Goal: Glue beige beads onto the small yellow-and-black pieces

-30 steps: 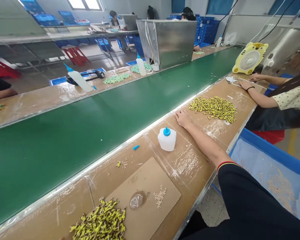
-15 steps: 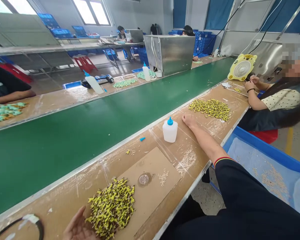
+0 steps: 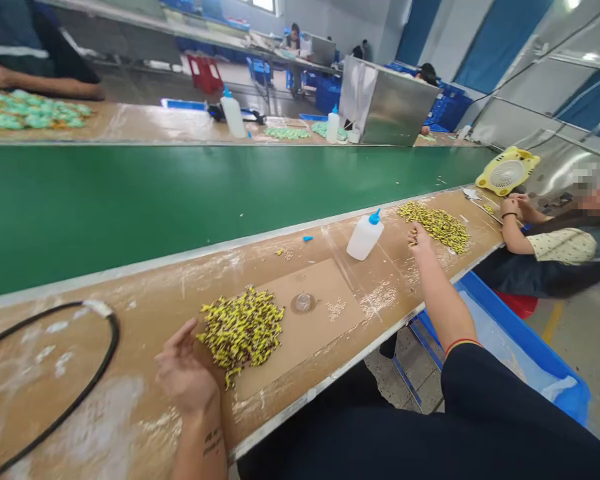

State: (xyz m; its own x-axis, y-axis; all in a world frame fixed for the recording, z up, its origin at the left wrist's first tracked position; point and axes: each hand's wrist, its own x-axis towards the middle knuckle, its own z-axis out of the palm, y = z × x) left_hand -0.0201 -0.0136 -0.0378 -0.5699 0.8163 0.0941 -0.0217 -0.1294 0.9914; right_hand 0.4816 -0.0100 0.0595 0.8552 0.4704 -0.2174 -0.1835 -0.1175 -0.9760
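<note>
My left hand (image 3: 186, 370) rests on its edge at the left of a heap of small yellow-and-black pieces (image 3: 243, 330), palm toward it, fingers loosely curved and nothing held. The heap partly covers a cardboard sheet (image 3: 300, 360). On that sheet are a clear round blob (image 3: 303, 303) and a scatter of tiny pale bits (image 3: 337, 309). Farther right, my right hand (image 3: 420, 239) is at the left edge of a second yellow-and-black pile (image 3: 439, 227). Its fingers are curled, with a few small yellow-and-black pieces showing at them. A white squeeze bottle (image 3: 365, 238) with a blue nozzle stands left of this hand.
A green conveyor belt (image 3: 180, 200) runs along the bench's far side. A black hose (image 3: 103, 360) loops at left. A blue cap (image 3: 307, 238) lies near the belt. At right, a co-worker (image 3: 555, 233) sits by a yellow fan (image 3: 507, 171); a blue bin (image 3: 535, 347) stands below.
The view has turned, showing more of my left hand and forearm. My right hand has shifted from beside the bottle to the far pile's edge; its fist has loosened and small pieces show there.
</note>
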